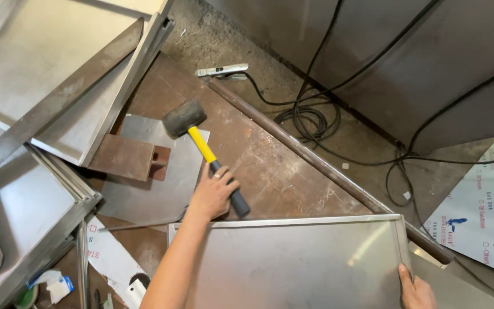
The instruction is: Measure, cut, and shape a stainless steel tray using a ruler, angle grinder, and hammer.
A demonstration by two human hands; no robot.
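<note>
A rubber mallet lies on the rusty steel table (pixel 270 166), its black head (pixel 184 118) up-left and its yellow shaft (pixel 202 146) running down to a black grip. My left hand (pixel 212 194), a ring on one finger, closes over that grip. A shallow stainless steel tray (pixel 293 257) with folded edges lies at the near side of the table. My right hand (pixel 415 292) grips the tray's right edge near its lower corner, with the thumb on top.
A rusty rectangular block (pixel 122 157) sits on a thin steel sheet (pixel 155 194) left of the mallet. Stacked steel trays (pixel 41 63) and a flat bar (pixel 52 103) fill the upper left. A clamp (pixel 221 70) and black cables (pixel 310 114) lie on the floor beyond. Film-covered sheet (pixel 487 206) stands right.
</note>
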